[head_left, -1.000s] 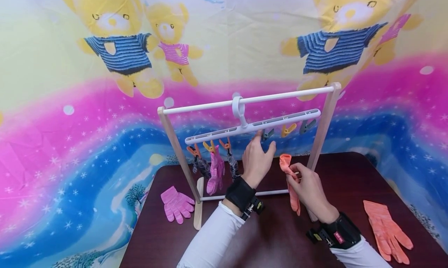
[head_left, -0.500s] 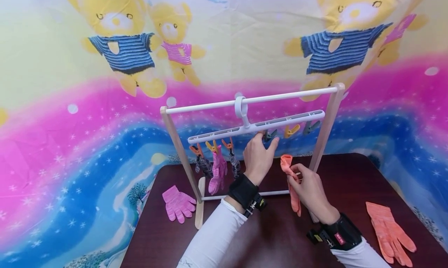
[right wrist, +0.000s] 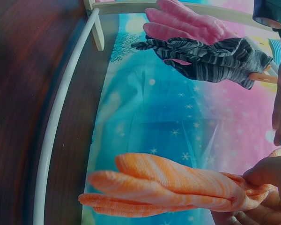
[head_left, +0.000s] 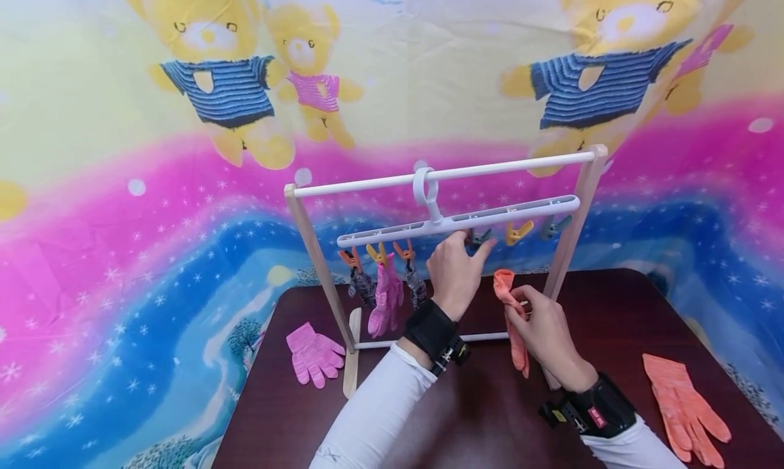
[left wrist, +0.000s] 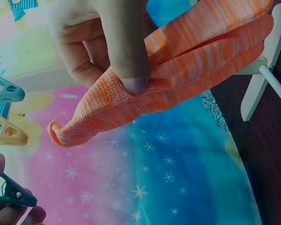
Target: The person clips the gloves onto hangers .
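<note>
My left hand (head_left: 454,268) pinches a dark green clothespin (left wrist: 13,193) under the white hanger (head_left: 398,232), between thumb and fingers. Lower and to the right, my right hand (head_left: 542,322) holds an orange knit glove (right wrist: 164,185) by its gathered cuff. The cuff end points up toward the clothespin but is apart from it, and the glove's fingers hang down. Two more clothespins, one yellow (head_left: 519,232) and one grey-green (head_left: 556,227), hang with nothing in them. At the hanger's left half, clothespins hold a pink glove (head_left: 384,299) and two dark striped gloves (head_left: 416,285).
The hanger hooks over the top rod (head_left: 508,170) of a wooden rack, whose side post (head_left: 318,265) stands left of the hanging gloves. On the dark table (head_left: 484,421) lie a pink glove (head_left: 315,354) at left and an orange glove (head_left: 686,408) at right. A printed cloth hangs behind.
The head view has shifted slightly, and the hanger has edged a little to the right against the rack. Both hands keep their grips on the clothespin and the orange glove.
</note>
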Demonstrator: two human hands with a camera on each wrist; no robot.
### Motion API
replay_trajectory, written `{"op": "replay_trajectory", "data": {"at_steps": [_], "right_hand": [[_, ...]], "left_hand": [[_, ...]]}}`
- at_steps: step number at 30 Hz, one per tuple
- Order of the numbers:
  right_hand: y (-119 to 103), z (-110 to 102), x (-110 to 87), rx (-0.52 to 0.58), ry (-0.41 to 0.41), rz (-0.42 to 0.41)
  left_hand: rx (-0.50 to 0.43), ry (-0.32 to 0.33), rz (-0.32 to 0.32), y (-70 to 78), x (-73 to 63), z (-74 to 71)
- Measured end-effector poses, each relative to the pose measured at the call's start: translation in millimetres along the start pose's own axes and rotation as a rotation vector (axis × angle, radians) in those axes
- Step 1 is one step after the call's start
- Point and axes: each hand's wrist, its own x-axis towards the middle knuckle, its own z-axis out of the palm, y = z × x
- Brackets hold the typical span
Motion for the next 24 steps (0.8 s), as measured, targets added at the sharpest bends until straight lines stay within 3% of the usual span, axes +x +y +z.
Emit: {"op": "replay_trajectory", "data": {"at_steps": [8, 24], "right_hand": [[3.9, -2.1, 3.9, -0.001, 0.006, -0.009], [-1.1, 0.6, 5.7, 0.019, 0.005, -0.015]], "left_hand": [[0.047, 0.005, 0.03, 1.3, 2.0, 1.4], [0.03, 0.01, 0.043, -2.4, -0.9, -0.1]]}}
